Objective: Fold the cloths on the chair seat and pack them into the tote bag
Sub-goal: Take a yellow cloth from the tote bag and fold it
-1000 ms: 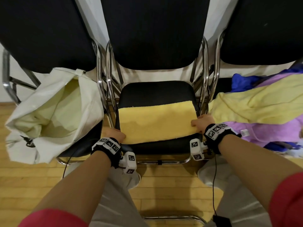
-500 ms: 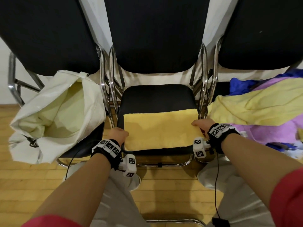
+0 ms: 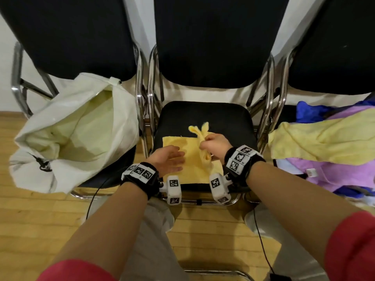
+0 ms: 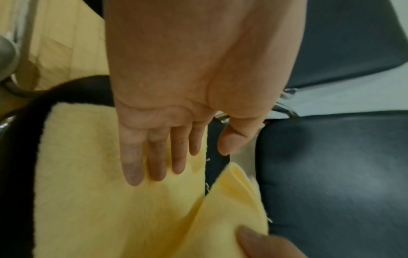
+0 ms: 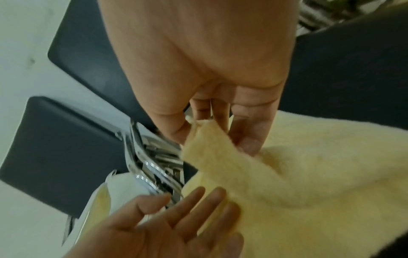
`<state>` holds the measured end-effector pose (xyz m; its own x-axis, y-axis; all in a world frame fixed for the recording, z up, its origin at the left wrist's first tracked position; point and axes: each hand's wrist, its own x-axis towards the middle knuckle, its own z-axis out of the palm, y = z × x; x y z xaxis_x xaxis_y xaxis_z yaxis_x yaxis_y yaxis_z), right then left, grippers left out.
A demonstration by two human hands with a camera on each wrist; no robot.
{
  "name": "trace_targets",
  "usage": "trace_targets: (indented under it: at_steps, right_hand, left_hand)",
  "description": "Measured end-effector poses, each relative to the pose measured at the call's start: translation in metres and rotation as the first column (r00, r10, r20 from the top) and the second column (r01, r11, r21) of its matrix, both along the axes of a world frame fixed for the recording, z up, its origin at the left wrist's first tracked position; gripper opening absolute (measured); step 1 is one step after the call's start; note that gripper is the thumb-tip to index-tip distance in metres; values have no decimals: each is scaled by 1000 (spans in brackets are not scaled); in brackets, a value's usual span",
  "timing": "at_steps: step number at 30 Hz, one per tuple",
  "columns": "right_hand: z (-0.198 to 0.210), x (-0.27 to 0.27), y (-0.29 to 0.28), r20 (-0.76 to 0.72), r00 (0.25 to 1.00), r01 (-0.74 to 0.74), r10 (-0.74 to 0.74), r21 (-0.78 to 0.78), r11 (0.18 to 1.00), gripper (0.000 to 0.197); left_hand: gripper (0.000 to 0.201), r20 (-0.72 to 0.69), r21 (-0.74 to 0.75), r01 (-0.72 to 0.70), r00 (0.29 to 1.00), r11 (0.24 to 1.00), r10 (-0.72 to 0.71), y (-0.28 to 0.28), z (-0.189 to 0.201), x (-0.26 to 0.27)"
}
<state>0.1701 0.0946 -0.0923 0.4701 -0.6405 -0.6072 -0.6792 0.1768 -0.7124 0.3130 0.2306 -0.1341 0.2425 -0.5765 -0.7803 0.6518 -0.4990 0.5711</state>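
Right hand [image 3: 213, 144] now pinches soft yellow terry cloth [image 3: 192, 159], swinging its end over; flat left hand [image 3: 168, 159] open — fold halfway

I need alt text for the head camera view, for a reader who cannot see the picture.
On the black middle chair seat, the right hand pinches a lifted edge of a yellow cloth while the open left hand lies flat on it. A white tote bag stands open on the left; more cloths pile on the right.
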Motion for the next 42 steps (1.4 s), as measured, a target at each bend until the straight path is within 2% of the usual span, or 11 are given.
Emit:
trace_targets:
  at_steps: [4, 7, 13, 17, 20, 26, 30, 33, 36, 39, 42]
  right_hand:
    - [-19, 31, 26, -51, 988, -148, 147, -31, 988, 14]
    - [-29, 36, 37, 2, 971, -240, 241, 63, 969, 22]
    - [-34, 26, 27, 8, 978, -209, 209, 67, 976, 23]
    - [-33, 14, 16, -54, 971, -233, 232, -13, 972, 22]
    - [-34, 8, 10, -95, 958, -275, 270, -50, 960, 24]
    - [-35, -1, 11, -138, 916, -391, 378, -91, 916, 28]
    - [-40, -7, 15, -157, 875, -475, 459, -83, 876, 35]
    - [-40, -10, 14, -176, 826, -554, 536, -78, 829, 36]
    - [-44, -15, 10, -171, 876, -476, 450, -167, 863, 31]
    - [-52, -23, 4, -227, 941, -310, 251, -286, 907, 26]
    - [-59, -31, 2, -272, 942, -273, 196, -280, 920, 16]
  left_hand:
    - [22, -63, -46, -71, 996, 996, 68, 15, -5, 8]
    - [36, -56, -102, -44, 998, 994, 38, 22, -12, 11]
    - [49, 226, -54, -7, 974, 999, 19, 11, -18, 9]
    - [50, 467, -22, 171, 873, 985, -141, 7, -22, 4]
    - [66, 605, 49, 213, 771, 976, -198, 9, -25, 0]
    - [69, 697, 8, 191, 702, 982, -142, 16, -22, 4]
    - [69, 707, 98, 187, 678, 978, -200, 22, -30, 5]
    - [67, 747, 162, 196, 616, 967, -250, 24, -36, 4]
    - [66, 759, 252, 224, 558, 941, -336, 24, -39, 6]
    - [61, 739, 288, 150, 593, 946, -319, 25, -43, 9]
    - [49, 744, 304, 116, 591, 946, -311, 28, -43, 11]
